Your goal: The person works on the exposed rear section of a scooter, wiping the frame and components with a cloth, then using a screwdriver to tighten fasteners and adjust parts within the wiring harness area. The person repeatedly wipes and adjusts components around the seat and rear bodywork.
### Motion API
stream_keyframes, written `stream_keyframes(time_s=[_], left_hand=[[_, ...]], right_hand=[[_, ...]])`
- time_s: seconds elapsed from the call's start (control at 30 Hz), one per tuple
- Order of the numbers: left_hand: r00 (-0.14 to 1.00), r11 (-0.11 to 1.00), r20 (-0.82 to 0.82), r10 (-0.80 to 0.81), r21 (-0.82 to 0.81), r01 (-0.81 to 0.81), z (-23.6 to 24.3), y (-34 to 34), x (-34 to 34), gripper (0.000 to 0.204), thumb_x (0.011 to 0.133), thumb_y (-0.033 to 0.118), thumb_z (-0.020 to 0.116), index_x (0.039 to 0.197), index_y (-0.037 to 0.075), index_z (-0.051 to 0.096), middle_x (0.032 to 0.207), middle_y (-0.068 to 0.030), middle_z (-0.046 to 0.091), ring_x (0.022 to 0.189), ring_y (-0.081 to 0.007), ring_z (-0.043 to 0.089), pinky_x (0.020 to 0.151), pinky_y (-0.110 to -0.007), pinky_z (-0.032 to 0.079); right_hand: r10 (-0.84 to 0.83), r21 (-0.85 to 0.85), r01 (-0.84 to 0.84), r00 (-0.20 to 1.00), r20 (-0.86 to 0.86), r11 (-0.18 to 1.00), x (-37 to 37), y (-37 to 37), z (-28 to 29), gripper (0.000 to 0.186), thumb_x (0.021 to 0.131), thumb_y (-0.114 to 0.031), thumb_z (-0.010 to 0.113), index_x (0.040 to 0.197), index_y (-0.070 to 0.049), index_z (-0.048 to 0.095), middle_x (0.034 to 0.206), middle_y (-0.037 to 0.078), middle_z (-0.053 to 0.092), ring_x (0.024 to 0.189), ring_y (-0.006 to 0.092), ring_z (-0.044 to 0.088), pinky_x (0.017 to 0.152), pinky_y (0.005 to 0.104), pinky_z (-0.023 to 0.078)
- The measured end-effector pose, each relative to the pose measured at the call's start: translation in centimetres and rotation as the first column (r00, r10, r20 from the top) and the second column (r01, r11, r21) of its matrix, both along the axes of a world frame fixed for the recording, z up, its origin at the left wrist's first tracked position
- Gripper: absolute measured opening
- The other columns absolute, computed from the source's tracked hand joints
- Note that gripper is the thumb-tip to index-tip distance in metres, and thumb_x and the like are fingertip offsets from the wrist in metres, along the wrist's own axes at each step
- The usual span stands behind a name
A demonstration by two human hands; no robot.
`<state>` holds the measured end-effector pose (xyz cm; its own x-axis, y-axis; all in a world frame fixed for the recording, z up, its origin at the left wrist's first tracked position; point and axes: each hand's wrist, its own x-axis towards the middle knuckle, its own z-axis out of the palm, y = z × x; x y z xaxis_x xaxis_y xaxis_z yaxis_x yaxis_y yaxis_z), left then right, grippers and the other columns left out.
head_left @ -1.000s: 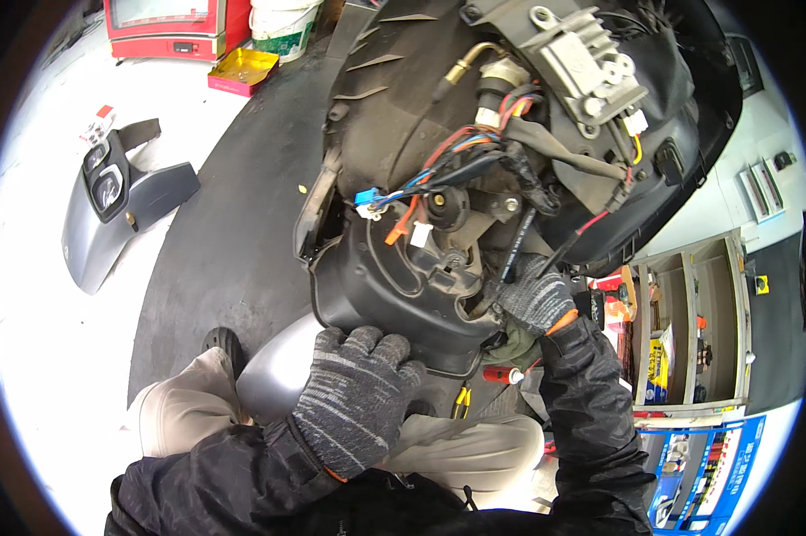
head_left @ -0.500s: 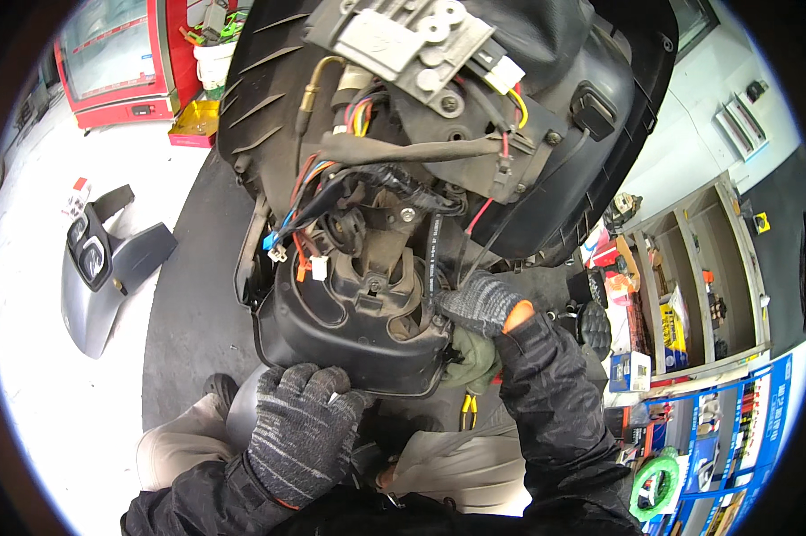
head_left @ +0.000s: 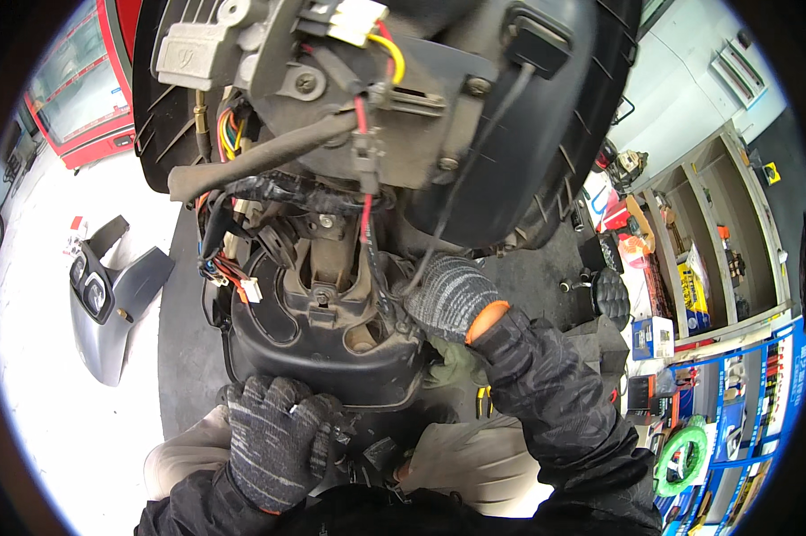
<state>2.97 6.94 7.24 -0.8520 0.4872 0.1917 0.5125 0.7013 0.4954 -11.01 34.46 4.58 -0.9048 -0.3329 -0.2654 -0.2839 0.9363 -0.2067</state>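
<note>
A dusty black scooter front housing [head_left: 340,366] lies before me, with bundled coloured wires [head_left: 238,281] at its left and a finned metal unit [head_left: 197,55] above. My left hand [head_left: 278,442], in a grey knit glove, is closed at the housing's lower front edge; whatever its bent fingers hold is hidden. My right hand [head_left: 447,299], also gloved, reaches in at the housing's right side beside a thin black cable and a red wire, its fingertips hidden. A greenish cloth [head_left: 447,366] hangs below it, near yellow-handled pliers [head_left: 481,402].
A loose grey body panel [head_left: 108,330] lies on the white floor at left, beside a dark mat [head_left: 175,357]. A red display fridge [head_left: 81,103] stands behind. At right are wooden shelves [head_left: 715,196], a blue rack [head_left: 769,375], a green coil [head_left: 684,464] and a padded black object [head_left: 610,299].
My view has swung, shifting the scooter's upper assembly leftward in the picture. My right hand stays at the housing's right side, its fingers now further hidden; my left hand remains at the lower edge.
</note>
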Motion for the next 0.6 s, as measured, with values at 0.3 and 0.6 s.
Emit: stream_keyframes(time_s=[0.3, 0.6], left_hand=[[0.998, 1.0, -0.058, -0.012, -0.018, 0.011, -0.6, -0.6, 1.0, 0.031, 0.081, 0.014, 0.069, 0.111, 0.009, 0.07, 0.107, -0.0152, 0.062, 0.099, -0.0377, 0.057, 0.088, -0.053, 0.041], [0.997, 1.0, -0.069, -0.026, -0.015, 0.025, -0.7, -0.2, 1.3, 0.034, 0.084, 0.011, 0.065, 0.117, 0.005, 0.067, 0.112, -0.018, 0.062, 0.103, -0.039, 0.057, 0.093, -0.052, 0.042]], right_hand=[[0.382, -0.173, -0.441, 0.878, -0.289, 0.881, 3.3, 5.1, -1.1, 0.056, 0.094, -0.009, 0.052, 0.15, -0.005, 0.051, 0.103, 0.029, 0.067, 0.092, 0.0429, 0.069, 0.085, 0.0525, 0.055], [0.328, 0.038, -0.335, 0.882, -0.339, 0.941, 4.3, 3.3, -0.6, 0.058, 0.093, -0.01, 0.054, 0.15, -0.001, 0.048, 0.087, 0.026, 0.064, 0.08, 0.0405, 0.067, 0.071, 0.0514, 0.054]])
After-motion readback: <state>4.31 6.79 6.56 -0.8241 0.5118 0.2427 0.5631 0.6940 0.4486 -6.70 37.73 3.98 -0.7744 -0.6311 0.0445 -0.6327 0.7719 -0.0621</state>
